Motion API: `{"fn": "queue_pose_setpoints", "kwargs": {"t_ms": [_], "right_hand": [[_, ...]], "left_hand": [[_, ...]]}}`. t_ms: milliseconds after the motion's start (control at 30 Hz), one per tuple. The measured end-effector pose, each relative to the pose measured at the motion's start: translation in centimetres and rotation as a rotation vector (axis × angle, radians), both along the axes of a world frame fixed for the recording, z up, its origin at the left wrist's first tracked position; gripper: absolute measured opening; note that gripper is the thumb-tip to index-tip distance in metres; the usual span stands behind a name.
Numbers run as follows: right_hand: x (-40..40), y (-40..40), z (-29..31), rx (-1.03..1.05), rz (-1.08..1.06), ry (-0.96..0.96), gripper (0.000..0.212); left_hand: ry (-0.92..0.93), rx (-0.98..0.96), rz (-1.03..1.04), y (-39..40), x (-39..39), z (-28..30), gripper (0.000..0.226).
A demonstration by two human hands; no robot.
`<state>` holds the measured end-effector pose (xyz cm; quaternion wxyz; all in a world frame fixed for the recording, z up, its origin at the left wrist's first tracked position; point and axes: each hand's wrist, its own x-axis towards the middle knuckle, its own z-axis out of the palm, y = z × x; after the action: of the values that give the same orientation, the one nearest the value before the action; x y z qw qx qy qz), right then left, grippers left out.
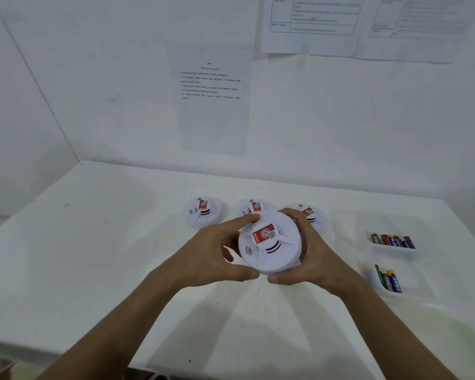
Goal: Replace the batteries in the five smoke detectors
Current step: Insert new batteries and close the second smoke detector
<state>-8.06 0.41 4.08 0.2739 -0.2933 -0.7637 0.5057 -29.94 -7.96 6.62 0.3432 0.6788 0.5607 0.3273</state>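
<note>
**Holding one detector, three more waiting**

Gripping the detector at centre frame, we hold it lifted above the table with both hands. Our left hand curls round its left rim, forefinger on the top edge and thumb under the near edge; our right hand wraps the right rim the same way. Its face with the red label points up at us, so the battery side is hidden and we cannot tell whether its cover is open.

Three other detectors sit in a row just behind it, faces up; a fifth is not in view. At the right of the frame two trays hold batteries: the far tray several, the near tray a few. We judge the work partway at most, with this unit in hand and the row left to check.
</note>
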Motion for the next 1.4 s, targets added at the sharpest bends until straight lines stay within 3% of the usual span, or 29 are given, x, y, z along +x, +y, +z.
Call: {"fn": "queue_pose_setpoints", "kwargs": {"t_ms": [233, 1400], "right_hand": [[-0.2, 0.0, 0.0, 0.068, -0.040, -0.033, 0.095], [-0.8, 0.5, -0.2, 0.082, -0.052, 0.008, 0.101]], "left_hand": [[0.086, 0.051, 0.037, 0.5, -0.7, 0.1, 0.087], [0.005, 0.048, -0.017, 1.7, -1.3, 1.0, 0.084]]}}
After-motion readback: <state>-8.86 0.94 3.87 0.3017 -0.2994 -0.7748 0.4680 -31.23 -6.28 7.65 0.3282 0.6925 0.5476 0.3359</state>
